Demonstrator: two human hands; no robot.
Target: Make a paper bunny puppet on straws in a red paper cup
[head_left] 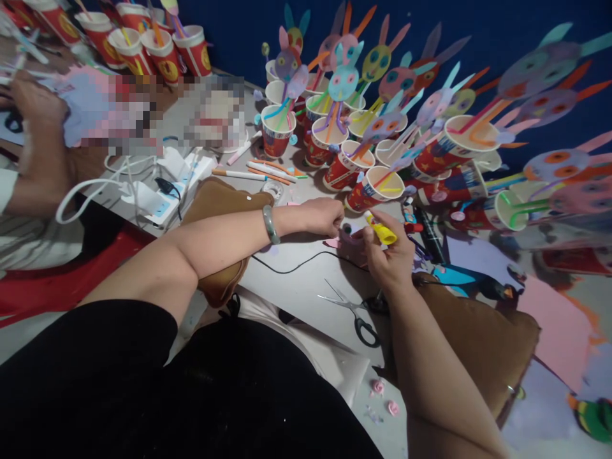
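My right hand (pixel 394 252) grips a yellow glue stick (pixel 384 233), its whitish end tilted up to the left. To the left of it, my left hand (pixel 325 217) rests low on the table with the fingers curled closed; whatever is between the fingertips is hidden. Just under both hands lie a small pink paper piece (pixel 331 243) and a purple paper piece (pixel 352 233) with a dark round spot. Nearer to me, a pair of scissors (pixel 351 305) with black handles lies with its blades apart.
Red paper cups (pixel 361 191) with straws and paper rabbit faces crowd the back right. Markers (pixel 270 171) and a white power strip (pixel 176 191) lie at left. A black cable (pixel 291 269) crosses the table. Brown cushions (pixel 473 344) flank my arms. Another person's hand (pixel 38 102) works at far left.
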